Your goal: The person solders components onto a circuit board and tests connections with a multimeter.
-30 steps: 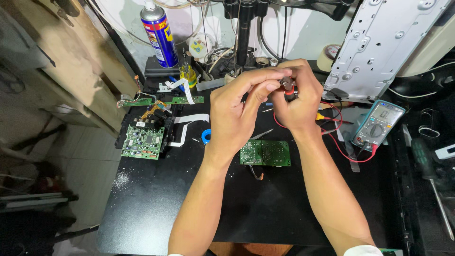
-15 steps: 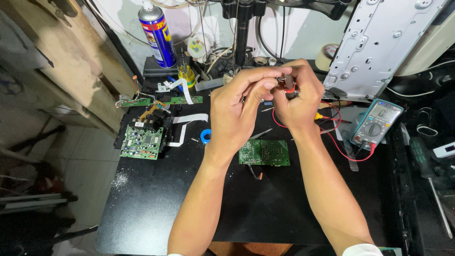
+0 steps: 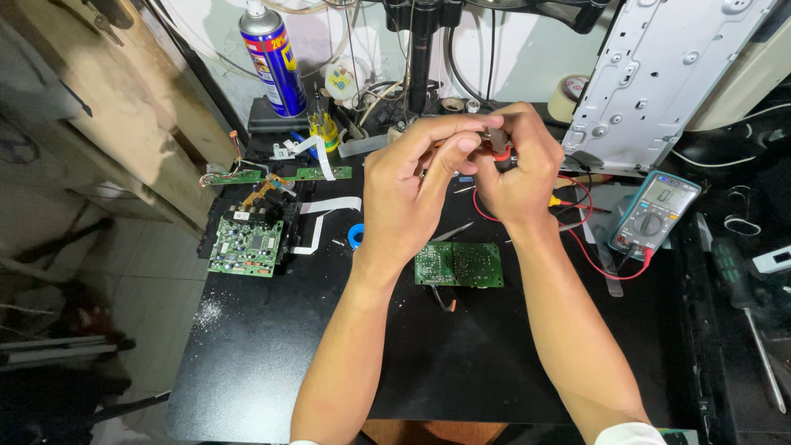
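Both hands are raised together over the black table (image 3: 272,363). My left hand (image 3: 412,185) pinches something small at its fingertips; what it is stays hidden. My right hand (image 3: 519,169) is closed on a small tool with a red and dark tip (image 3: 497,147), held against the left fingertips. Below the hands a green circuit board (image 3: 458,264) lies flat with a short wire at its front edge. A red lead (image 3: 577,222) runs from under the right hand toward a multimeter (image 3: 656,214).
A second green board with ribbon cables (image 3: 247,244) lies left. A blue and yellow spray can (image 3: 273,59) stands at the back. A grey metal chassis (image 3: 659,74) leans back right. A small blue ring (image 3: 356,236) and a screwdriver (image 3: 754,321) lie on the table.
Both hands stay pressed together in the same place; the fingers shift only slightly. The view has tilted a little.
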